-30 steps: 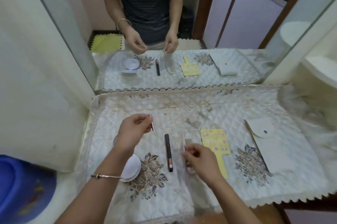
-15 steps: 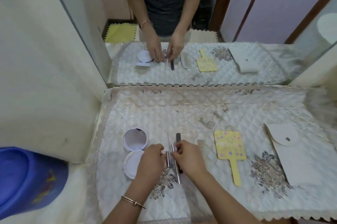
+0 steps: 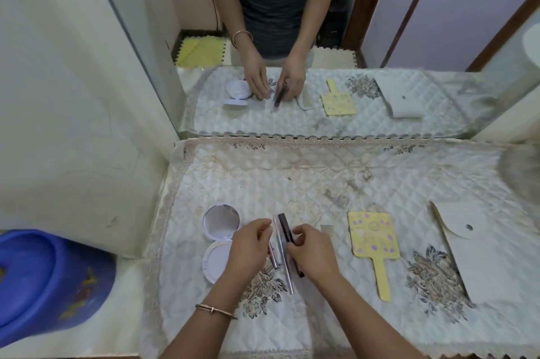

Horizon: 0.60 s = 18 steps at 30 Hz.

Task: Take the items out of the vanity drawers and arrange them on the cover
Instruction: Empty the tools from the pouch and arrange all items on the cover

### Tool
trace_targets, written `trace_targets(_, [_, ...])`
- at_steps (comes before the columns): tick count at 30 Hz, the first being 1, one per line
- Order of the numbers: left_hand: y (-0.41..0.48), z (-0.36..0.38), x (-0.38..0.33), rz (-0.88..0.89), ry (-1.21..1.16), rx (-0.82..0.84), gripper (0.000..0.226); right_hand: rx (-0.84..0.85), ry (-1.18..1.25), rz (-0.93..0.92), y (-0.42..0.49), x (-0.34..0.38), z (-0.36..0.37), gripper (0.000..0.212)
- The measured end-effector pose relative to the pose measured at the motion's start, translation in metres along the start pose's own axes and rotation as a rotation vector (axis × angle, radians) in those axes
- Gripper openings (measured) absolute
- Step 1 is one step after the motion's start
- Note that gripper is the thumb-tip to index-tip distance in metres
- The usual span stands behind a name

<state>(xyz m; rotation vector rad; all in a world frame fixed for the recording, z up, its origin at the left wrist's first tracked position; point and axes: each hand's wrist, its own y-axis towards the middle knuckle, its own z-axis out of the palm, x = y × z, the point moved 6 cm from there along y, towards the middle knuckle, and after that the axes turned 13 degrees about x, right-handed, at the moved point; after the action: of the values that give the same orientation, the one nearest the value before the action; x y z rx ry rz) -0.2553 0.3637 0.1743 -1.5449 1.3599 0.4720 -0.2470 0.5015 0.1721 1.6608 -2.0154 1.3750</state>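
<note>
- Head view: the open white compact (image 3: 220,244) lies just left of the left hand (image 3: 248,247).
- The left hand, fingers curled, seems to touch a short silver tube (image 3: 272,255); a true grasp I cannot tell.
- Between the hands lies a long silver pen (image 3: 283,253) on the quilted cover (image 3: 292,183).
- The right hand (image 3: 314,252) pinches a dark tube (image 3: 285,227).
- To its right lie a small comb (image 3: 325,230), yellow hand mirror (image 3: 373,241) and white pouch (image 3: 473,256), so the arranging looks well advanced; the drawers are not visible.
- No writing is readable.

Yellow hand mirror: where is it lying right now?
In the head view, the yellow hand mirror lies flat on the quilted cover, right of centre, between the small comb and the white pouch.
</note>
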Motion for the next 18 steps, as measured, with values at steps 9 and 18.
trace_targets(9, [0.001, -0.002, -0.035, 0.087, -0.583, 0.035, 0.014, 0.026, 0.036, -0.186, -0.026, 0.015, -0.028, 0.018])
trace_targets(18, [0.009, -0.046, -0.063, 0.164, -0.669, -0.016, 0.011, -0.214, 0.44, 0.008, -0.054, -0.051, -0.054, 0.03])
